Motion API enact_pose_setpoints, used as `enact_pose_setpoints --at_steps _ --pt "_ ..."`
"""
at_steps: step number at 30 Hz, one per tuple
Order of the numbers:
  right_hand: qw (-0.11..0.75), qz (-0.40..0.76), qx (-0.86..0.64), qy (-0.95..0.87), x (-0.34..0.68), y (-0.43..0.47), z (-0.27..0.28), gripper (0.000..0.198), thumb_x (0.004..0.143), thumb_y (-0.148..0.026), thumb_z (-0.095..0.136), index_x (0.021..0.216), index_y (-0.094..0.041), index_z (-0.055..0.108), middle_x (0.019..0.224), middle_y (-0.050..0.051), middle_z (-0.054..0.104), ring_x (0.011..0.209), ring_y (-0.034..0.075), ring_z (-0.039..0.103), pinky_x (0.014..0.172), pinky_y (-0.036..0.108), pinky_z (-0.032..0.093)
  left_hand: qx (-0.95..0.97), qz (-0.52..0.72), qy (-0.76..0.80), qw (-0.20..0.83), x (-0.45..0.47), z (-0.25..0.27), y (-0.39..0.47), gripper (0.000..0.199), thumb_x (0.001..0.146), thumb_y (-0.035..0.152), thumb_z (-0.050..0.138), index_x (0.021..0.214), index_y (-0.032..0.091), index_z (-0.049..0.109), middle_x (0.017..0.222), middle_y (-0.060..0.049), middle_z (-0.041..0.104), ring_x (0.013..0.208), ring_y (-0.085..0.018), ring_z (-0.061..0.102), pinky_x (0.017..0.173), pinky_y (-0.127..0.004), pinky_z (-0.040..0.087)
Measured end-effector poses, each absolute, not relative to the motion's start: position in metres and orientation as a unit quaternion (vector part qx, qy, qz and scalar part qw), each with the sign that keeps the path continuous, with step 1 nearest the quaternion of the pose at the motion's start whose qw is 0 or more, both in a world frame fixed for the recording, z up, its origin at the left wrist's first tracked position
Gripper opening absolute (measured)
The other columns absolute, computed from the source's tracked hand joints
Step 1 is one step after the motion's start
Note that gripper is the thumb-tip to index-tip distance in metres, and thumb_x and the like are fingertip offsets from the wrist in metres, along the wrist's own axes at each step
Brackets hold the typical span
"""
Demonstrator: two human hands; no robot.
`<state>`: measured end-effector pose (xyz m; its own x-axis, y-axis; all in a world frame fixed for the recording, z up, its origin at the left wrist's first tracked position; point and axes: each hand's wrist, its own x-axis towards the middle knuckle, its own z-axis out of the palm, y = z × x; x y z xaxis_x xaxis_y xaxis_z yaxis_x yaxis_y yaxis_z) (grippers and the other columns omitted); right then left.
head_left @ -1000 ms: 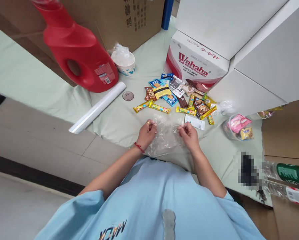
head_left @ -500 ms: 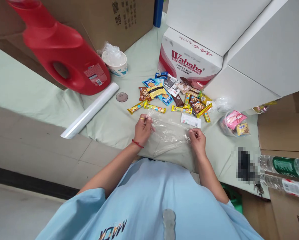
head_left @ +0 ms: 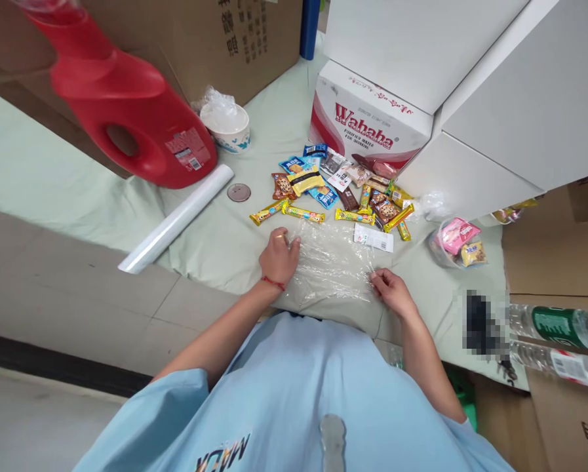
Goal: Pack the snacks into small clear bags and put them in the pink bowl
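Observation:
A sheet of clear plastic film (head_left: 330,265) lies wrinkled on the pale green cloth in front of me. My left hand (head_left: 278,259) rests at the film's left edge, fingers bent downward and thumb apart from them; no grip shows. At the right edge, my right hand (head_left: 392,288) pinches the film between thumb and fingertips. Just beyond the film's far edge lie a white packet (head_left: 373,237) and several yellow snack sticks (head_left: 303,212). Behind those is a loose pile of wrapped snacks, among them a yellow packet (head_left: 305,180) and a brown cookie packet (head_left: 385,208).
On the left are a white film roll (head_left: 176,219), a red jug (head_left: 141,124), a round metal lid (head_left: 238,192) and a paper cup (head_left: 231,131). A Wahaba carton (head_left: 367,124) stands behind the snacks. To the right are a snack tub (head_left: 444,252) and plastic bottles (head_left: 559,326).
The film now lies flatter and wider on the cloth. My left fingers have loosened from its left corner, and my right hand has moved slightly nearer me, still pinching.

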<state>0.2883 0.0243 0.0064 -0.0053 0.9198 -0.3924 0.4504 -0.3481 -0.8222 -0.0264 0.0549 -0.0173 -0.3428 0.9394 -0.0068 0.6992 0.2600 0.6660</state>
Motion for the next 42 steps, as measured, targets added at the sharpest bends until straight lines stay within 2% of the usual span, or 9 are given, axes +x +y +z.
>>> enact_pose_setpoints --at_steps 4,9,13,18,24,30,33,36,42 --pt "0.27 0.408 -0.697 -0.524 0.295 0.038 0.012 0.051 0.084 -0.071 0.062 0.1 -0.023 0.064 0.08 0.004 0.069 0.069 0.021 0.064 0.057 0.031 0.051 0.603 0.342 0.71 0.121 -0.027 -0.015 0.044 0.04 0.096 0.041 0.052 0.127 0.015 0.058 0.133 -0.022 0.06 0.135 -0.035 0.049 0.114 -0.053 0.035" --pt "0.257 0.483 -0.672 -0.499 0.296 0.035 0.015 0.072 0.084 -0.069 0.067 0.14 -0.026 0.051 0.103 0.009 0.073 0.088 0.026 0.073 0.075 0.042 0.062 0.76 0.257 0.575 0.16 -0.032 -0.017 0.036 0.031 0.101 0.034 0.046 0.121 0.025 0.067 0.138 -0.012 0.066 0.148 -0.03 0.043 0.126 -0.059 0.011" --pt "0.306 0.505 -0.636 -0.497 0.294 0.002 0.009 0.098 0.082 -0.061 0.074 0.161 -0.033 0.022 0.147 0.016 0.053 0.101 0.024 0.073 0.095 0.047 0.06 0.758 0.227 0.586 0.174 -0.034 -0.027 0.034 0.043 0.103 0.038 0.041 0.142 0.027 0.056 0.16 -0.013 0.049 0.152 -0.031 0.037 0.124 -0.067 -0.003" --pt "0.385 0.516 -0.583 -0.496 0.268 -0.02 -0.004 0.12 0.07 -0.046 0.088 0.162 -0.042 0.011 0.16 0.014 0.037 0.123 0.026 0.064 0.104 0.046 0.055 0.756 0.223 0.589 0.179 -0.032 -0.029 0.035 0.047 0.104 0.04 0.04 0.148 0.028 0.05 0.165 -0.012 0.042 0.154 -0.031 0.033 0.123 -0.067 -0.008" --pt "0.389 0.482 -0.615 -0.488 0.262 -0.006 0.007 0.099 0.079 -0.044 0.078 0.16 -0.037 0.021 0.144 0.013 0.054 0.08 0.015 0.068 0.076 0.036 0.061 0.756 0.22 0.588 0.185 -0.031 -0.028 0.036 0.049 0.103 0.04 0.04 0.15 0.029 0.049 0.164 -0.012 0.043 0.153 -0.033 0.035 0.122 -0.069 -0.006" --pt "0.232 0.574 -0.662 -0.423 0.312 -0.012 0.033 0.078 0.071 -0.043 0.083 0.141 -0.028 0.052 0.119 0.009 0.069 0.061 0.014 0.065 0.049 0.028 0.053 0.765 0.221 0.581 0.168 -0.03 -0.033 0.034 0.053 0.103 0.041 0.042 0.154 0.028 0.044 0.166 -0.013 0.039 0.155 -0.033 0.032 0.121 -0.071 -0.012" --pt "0.139 0.564 -0.673 -0.458 0.335 -0.016 0.037 0.057 0.07 -0.042 0.083 0.119 -0.02 0.067 0.101 0.009 0.073 0.067 0.02 0.069 0.055 0.032 0.056 0.764 0.226 0.578 0.177 -0.032 -0.033 0.035 0.054 0.102 0.042 0.045 0.154 0.029 0.045 0.166 -0.012 0.039 0.154 -0.034 0.033 0.121 -0.071 -0.012" --pt "0.176 0.442 -0.705 -0.526 0.337 -0.007 0.04 0.042 0.078 -0.048 0.076 0.108 -0.019 0.072 0.091 0.009 0.074 0.078 0.024 0.07 0.07 0.039 0.059 0.765 0.221 0.577 0.179 -0.033 -0.029 0.035 0.055 0.101 0.043 0.047 0.154 0.03 0.045 0.167 -0.013 0.037 0.155 -0.034 0.031 0.12 -0.072 -0.012" --pt "0.252 0.239 -0.607 -0.715 0.276 0.032 0.034 0.042 0.099 -0.045 0.054 0.134 -0.025 0.064 0.137 0.014 0.065 0.126 0.03 0.061 0.105 0.051 0.053 0.763 0.219 0.593 0.135 -0.036 -0.024 0.037 0.052 0.104 0.041 0.041 0.155 0.034 0.044 0.168 -0.008 0.034 0.159 -0.031 0.023 0.118 -0.071 -0.02"
